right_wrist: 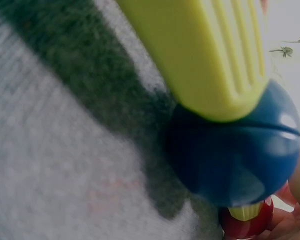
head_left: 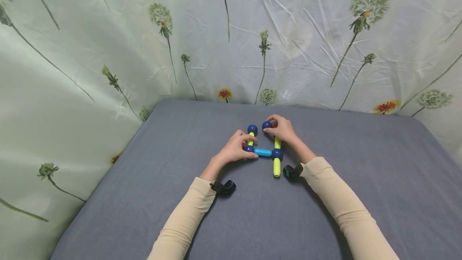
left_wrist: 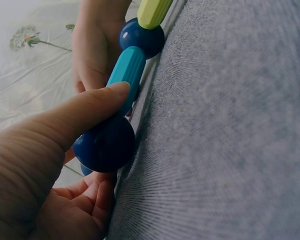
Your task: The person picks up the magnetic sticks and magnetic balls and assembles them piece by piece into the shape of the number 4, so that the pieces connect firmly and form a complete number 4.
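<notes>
A ball-and-rod building toy lies on the grey surface. My left hand (head_left: 238, 146) holds its near left corner, a dark blue ball (left_wrist: 105, 144), with the thumb along the light blue rod (head_left: 263, 153). From that corner a yellow-green rod (head_left: 250, 139) leads away to another blue ball (head_left: 252, 129). At the right corner, a blue ball (head_left: 277, 154) joins the light blue rod to two yellow-green rods, one pointing nearer (head_left: 276, 168), one farther (head_left: 277, 143). My right hand (head_left: 283, 128) pinches a blue ball (head_left: 267, 125) beyond the farther rod. Close to its fingers, a red ball (right_wrist: 247, 222) shows in the right wrist view.
The grey cloth-covered surface (head_left: 151, 163) stretches around the toy. Behind and to the left hangs a pale curtain (head_left: 216, 63) printed with flowers. A black wrist camera sits at the left cuff (head_left: 224, 188) and another at the right cuff (head_left: 292, 171).
</notes>
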Available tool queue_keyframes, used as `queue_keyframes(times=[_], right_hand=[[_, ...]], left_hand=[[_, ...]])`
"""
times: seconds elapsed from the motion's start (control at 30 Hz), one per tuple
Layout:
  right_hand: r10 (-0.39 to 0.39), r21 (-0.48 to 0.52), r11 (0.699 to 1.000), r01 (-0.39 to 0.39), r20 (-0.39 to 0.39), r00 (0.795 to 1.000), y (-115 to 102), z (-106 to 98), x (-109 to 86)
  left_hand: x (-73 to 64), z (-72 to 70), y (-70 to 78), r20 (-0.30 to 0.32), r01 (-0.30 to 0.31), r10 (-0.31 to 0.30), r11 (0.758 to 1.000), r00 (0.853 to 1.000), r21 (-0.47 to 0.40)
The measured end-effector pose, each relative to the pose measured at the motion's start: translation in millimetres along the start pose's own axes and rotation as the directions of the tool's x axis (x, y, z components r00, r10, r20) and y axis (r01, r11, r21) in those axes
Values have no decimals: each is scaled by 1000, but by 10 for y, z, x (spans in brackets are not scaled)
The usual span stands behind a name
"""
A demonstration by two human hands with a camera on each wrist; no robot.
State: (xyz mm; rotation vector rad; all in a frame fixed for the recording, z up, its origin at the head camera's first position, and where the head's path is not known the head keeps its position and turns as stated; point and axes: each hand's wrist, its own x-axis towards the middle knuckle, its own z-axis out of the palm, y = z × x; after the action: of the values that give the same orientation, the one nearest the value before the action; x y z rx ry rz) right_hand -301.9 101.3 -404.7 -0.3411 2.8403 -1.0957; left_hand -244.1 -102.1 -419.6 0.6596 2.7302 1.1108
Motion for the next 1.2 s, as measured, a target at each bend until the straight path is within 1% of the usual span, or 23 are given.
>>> queue_keyframes(times=[0.17,0.33,0.5,0.7,0.83,1.03,1.2], right_hand=[[14,32,999,-14,-24,1000,26,-30,-8],[42,59,997,-40,-32,999,48,-48,-37],[61,95,994,-53,-78,995,75,-56,-52],[51,178,984,-26,-135,990,109,-75,-80],[50,235,972,-6,-182,982,127,-105,-118],[35,242,970,25,-240,970,150,-149,-200],[44,263,965,20,-233,971,151,-168,-288]], left_hand=[[1,-11,11,-3,-4,4,1000,1000,-3],[-1,-8,17,3,12,-12,1000,1000,-2],[-3,-3,12,2,18,-18,1000,1000,-7],[-4,-5,2,4,24,-24,1000,1000,-12],[1,-10,2,6,27,-26,1000,1000,-17],[10,-12,1,0,0,0,1000,1000,-5],[0,-8,3,5,4,-4,1000,1000,-4]])
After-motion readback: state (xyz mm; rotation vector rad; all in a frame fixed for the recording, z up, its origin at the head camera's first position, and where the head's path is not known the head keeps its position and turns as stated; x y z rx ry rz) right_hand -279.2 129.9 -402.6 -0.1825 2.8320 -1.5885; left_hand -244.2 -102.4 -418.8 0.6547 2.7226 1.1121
